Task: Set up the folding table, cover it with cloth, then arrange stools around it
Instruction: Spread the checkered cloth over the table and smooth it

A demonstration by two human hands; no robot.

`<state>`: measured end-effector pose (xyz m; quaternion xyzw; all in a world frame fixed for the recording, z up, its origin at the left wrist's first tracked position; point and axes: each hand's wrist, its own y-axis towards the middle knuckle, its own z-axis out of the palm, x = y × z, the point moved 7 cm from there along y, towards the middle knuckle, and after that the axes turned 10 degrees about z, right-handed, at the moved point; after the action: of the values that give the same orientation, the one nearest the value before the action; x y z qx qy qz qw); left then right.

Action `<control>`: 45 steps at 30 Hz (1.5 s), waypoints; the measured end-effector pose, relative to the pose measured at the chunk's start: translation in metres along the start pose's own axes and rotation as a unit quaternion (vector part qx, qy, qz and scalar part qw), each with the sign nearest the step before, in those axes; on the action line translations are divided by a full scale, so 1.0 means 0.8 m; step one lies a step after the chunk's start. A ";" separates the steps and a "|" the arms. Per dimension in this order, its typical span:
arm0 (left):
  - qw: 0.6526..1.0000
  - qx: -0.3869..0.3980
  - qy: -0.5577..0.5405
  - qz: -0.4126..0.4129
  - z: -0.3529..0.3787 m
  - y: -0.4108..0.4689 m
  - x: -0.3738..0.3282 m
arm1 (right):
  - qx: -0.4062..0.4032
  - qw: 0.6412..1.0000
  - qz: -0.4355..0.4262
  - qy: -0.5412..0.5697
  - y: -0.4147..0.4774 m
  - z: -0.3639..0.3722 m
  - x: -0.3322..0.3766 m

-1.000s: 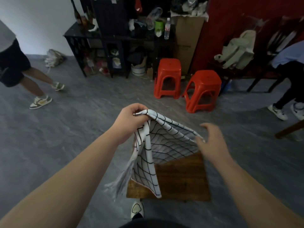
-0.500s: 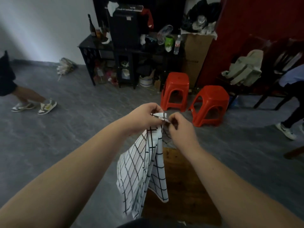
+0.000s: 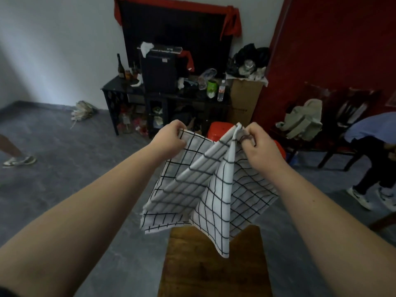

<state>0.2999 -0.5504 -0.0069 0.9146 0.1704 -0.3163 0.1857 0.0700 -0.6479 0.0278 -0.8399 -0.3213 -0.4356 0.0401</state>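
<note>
Wood came nearest: the brown top of the folding table (image 3: 214,273) stood low in the view on the grey floor (image 3: 64,172). Above it hung the white cloth (image 3: 205,189) with its black grid, held up in the air, half unfolded, its lowest corner dangling in front of the tabletop. Whether that corner touched the wood could not be told.

The left hand (image 3: 169,140) was curled tight, pinching the cloth's upper left corner. The right hand (image 3: 260,146) gripped a gathered fold of the upper edge, its fingers bent round the fabric. The two hands were held apart, with the cloth sagging in pleats between them.

Beyond the cloth, one red stool (image 3: 220,128) showed between the hands, mostly hidden. A second red stool (image 3: 281,150) peeped out just past the right hand.

Farther back stood a cluttered black cabinet (image 3: 120,88) with bottles on it, and a cardboard box (image 3: 244,99) beside it. To the right, a dark chair (image 3: 351,108) held a pale bag (image 3: 304,123), with a bent-over person in blue (image 3: 372,129) nearby. At the far left edge, another person's shoe (image 3: 20,160) rested on the floor.
</note>
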 end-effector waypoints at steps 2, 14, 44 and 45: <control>0.999 -0.018 -0.021 0.046 0.002 0.001 -0.032 | -0.036 0.999 -0.010 0.011 0.012 -0.031 0.010; 0.984 0.021 -0.009 0.178 0.009 -0.002 -0.147 | -0.063 0.993 0.013 0.096 0.037 -0.116 -0.010; 0.981 -0.022 0.043 0.187 0.129 -0.031 -0.224 | -0.054 0.774 0.275 0.568 0.038 -0.099 -0.041; 0.983 -0.065 0.042 0.168 0.125 -0.029 -0.220 | -0.032 0.781 0.267 0.564 0.034 -0.093 -0.038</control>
<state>0.1079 -0.6095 0.0274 0.9285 0.0417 -0.2303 0.2883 0.0208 -0.7106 0.0566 -0.4969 0.0097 -0.8133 0.3024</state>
